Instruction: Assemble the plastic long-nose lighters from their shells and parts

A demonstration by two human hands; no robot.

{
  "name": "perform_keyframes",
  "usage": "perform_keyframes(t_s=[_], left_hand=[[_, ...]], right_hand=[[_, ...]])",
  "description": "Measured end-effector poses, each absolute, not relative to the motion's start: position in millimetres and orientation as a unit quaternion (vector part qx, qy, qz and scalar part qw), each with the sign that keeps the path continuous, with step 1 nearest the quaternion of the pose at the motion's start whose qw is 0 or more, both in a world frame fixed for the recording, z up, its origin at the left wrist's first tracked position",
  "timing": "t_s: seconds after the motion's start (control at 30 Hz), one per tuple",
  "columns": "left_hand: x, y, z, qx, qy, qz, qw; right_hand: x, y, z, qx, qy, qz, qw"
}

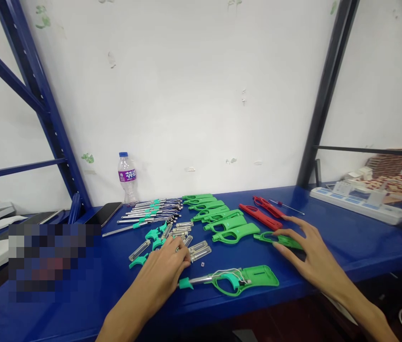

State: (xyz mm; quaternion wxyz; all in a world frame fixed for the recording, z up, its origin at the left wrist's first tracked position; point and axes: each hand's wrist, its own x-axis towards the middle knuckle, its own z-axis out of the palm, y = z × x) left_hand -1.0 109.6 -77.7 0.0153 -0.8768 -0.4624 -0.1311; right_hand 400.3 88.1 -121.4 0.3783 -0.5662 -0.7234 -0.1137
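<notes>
My left hand (165, 263) reaches over a cluster of clear lighter fuel tanks (201, 253), fingers curled downward; whatever lies beneath the fingertips is hidden. Around it are loose teal triggers (138, 261). My right hand (305, 249) is open, thumb and forefinger apart beside a green lighter shell half (293, 241) at the table's right. In front of me lies another green shell half (259, 276), inner side up, with a teal trigger (232, 280), white wires and a metal tube (202, 279) set in it.
Several green shells (236, 232) run in a row behind, next to metal tubes with wires (151, 209). Red shells (261, 217) lie toward the right. A bottle (128, 183) and a phone (104, 213) stand and lie back left; a power strip (357, 204) is at right.
</notes>
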Motion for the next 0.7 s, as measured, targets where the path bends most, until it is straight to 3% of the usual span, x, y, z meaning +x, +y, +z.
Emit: perform_keyframes(t_s=[0.17,0.33,0.5,0.7], left_hand=[[-0.9,103.2,-66.6,-0.874,-0.464,-0.143,0.018],[-10.9,106.1,-59.0,-0.869,-0.469,-0.154,0.024],[-14.4,106.9,-56.3,-0.869,-0.465,-0.166,0.024],[-1.7,105.7,-64.1,-0.878,-0.453,-0.153,0.014]], right_hand=[[352.2,66.8,-87.6,-0.497,-0.752,-0.103,0.421],[278.8,75.4,-42.3,-0.363,-0.889,-0.005,0.28],[242.6,111.2,-35.8,-0.33,-0.932,-0.058,0.136],[231.1,124.9,-39.1,-0.336,-0.933,-0.09,0.092]])
